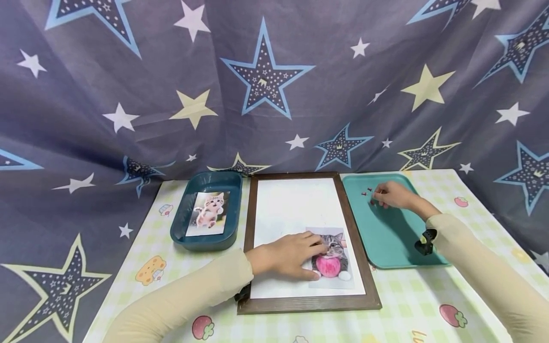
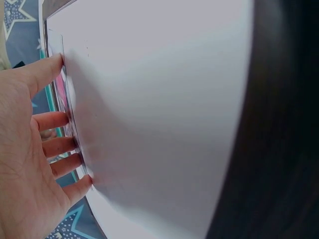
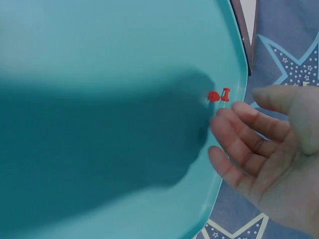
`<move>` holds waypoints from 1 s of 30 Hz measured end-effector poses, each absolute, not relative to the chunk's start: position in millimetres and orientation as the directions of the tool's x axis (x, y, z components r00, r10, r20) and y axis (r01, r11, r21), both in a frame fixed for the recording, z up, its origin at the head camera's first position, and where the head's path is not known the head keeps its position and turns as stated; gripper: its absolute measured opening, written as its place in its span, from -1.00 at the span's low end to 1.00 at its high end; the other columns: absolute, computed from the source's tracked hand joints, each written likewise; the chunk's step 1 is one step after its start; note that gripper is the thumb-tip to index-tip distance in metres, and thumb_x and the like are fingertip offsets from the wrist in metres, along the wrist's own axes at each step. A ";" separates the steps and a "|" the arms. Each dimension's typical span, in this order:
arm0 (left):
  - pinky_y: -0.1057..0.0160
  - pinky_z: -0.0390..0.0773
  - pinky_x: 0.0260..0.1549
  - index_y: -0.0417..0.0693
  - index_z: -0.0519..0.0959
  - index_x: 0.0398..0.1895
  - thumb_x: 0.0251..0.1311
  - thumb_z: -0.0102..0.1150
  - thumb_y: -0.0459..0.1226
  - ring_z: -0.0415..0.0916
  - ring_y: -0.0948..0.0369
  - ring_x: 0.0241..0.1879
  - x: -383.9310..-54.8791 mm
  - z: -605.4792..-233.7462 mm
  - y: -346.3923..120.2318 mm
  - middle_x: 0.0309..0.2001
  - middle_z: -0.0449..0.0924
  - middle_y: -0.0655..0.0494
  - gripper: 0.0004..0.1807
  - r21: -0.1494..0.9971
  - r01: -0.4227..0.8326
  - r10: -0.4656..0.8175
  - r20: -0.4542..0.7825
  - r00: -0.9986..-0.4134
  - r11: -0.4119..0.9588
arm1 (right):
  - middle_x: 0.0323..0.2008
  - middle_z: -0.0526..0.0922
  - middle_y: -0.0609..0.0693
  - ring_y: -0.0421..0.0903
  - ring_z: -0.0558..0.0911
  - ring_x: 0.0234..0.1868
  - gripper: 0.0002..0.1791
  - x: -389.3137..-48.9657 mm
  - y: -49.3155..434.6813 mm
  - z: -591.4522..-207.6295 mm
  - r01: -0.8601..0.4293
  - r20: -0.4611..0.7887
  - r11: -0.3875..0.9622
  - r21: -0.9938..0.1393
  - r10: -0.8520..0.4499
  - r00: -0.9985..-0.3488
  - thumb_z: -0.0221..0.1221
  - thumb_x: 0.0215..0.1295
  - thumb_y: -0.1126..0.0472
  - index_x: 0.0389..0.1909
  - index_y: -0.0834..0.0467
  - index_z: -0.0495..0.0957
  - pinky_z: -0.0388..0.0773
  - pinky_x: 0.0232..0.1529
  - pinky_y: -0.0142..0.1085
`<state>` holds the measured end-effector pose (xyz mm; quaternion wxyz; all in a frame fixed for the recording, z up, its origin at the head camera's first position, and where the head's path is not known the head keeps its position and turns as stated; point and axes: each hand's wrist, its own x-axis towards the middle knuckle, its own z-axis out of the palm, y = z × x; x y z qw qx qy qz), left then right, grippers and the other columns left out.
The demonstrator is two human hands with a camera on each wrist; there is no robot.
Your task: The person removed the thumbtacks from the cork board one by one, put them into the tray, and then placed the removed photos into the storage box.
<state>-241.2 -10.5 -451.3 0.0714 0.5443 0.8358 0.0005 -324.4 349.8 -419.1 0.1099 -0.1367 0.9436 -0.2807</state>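
Observation:
My left hand (image 1: 289, 256) rests with spread fingers on a photo of a grey tabby cat with a pink ball (image 1: 329, 267). The photo lies at the lower right of a white board (image 1: 296, 205) with a brown wooden frame (image 1: 309, 304). In the left wrist view the fingertips (image 2: 60, 119) touch the photo's edge. Over the teal tray (image 1: 388, 243) my right hand (image 1: 395, 194) reaches down at several red push pins (image 1: 363, 194). Two push pins (image 3: 226, 94) show by its loosely bent fingers (image 3: 227, 129) in the right wrist view; no pin is visible between them.
Left of the frame stands a dark blue basin (image 1: 233, 224) holding a kitten photo (image 1: 208, 214). A checked tablecloth (image 1: 411, 305) covers the table. Behind it hangs a dark curtain with stars (image 1: 266, 143).

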 end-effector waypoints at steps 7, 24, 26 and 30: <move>0.24 0.33 0.44 0.09 0.27 0.54 0.35 0.07 0.28 0.32 0.20 0.40 -240.2 -450.7 -10.6 0.42 0.35 0.16 -0.18 0.082 0.909 0.910 -0.113 -0.399 0.409 | -0.42 0.63 0.16 -0.04 0.62 -0.41 -0.70 -318.8 339.6 -410.3 -0.211 0.004 0.731 -0.649 -0.274 -0.962 0.01 0.60 0.21 -0.14 0.40 0.58 0.60 -0.32 -0.19; 0.25 0.38 0.40 0.12 0.31 0.50 0.34 0.11 0.25 0.32 0.21 0.38 -238.7 -449.0 -11.4 0.41 0.35 0.17 -0.23 0.085 0.908 0.910 -0.108 -0.401 0.410 | -0.33 0.66 0.12 -0.11 0.65 -0.34 -0.67 -302.7 286.4 -396.2 -0.130 -0.069 0.505 -0.853 -0.357 -0.932 0.00 0.57 0.26 0.01 0.49 0.54 0.68 -0.18 -0.19; 0.25 0.38 0.40 0.11 0.31 0.50 0.34 0.11 0.25 0.32 0.21 0.38 -239.0 -449.7 -11.3 0.41 0.35 0.17 -0.22 0.086 0.908 0.910 -0.107 -0.401 0.410 | -0.30 0.66 0.16 -0.08 0.65 -0.31 -0.66 -300.5 281.8 -397.3 -0.125 -0.090 0.515 -0.848 -0.372 -0.924 0.00 0.58 0.24 0.03 0.48 0.54 0.67 -0.15 -0.16; 0.25 0.36 0.41 0.11 0.30 0.51 0.34 0.10 0.26 0.32 0.21 0.38 -240.9 -451.3 -10.8 0.42 0.34 0.17 -0.21 0.079 0.911 0.912 -0.106 -0.396 0.405 | -0.25 0.68 0.21 -0.05 0.65 -0.26 -0.64 -297.1 274.5 -399.4 -0.099 -0.141 0.536 -0.838 -0.388 -0.911 0.00 0.58 0.22 0.07 0.46 0.54 0.67 -0.14 -0.11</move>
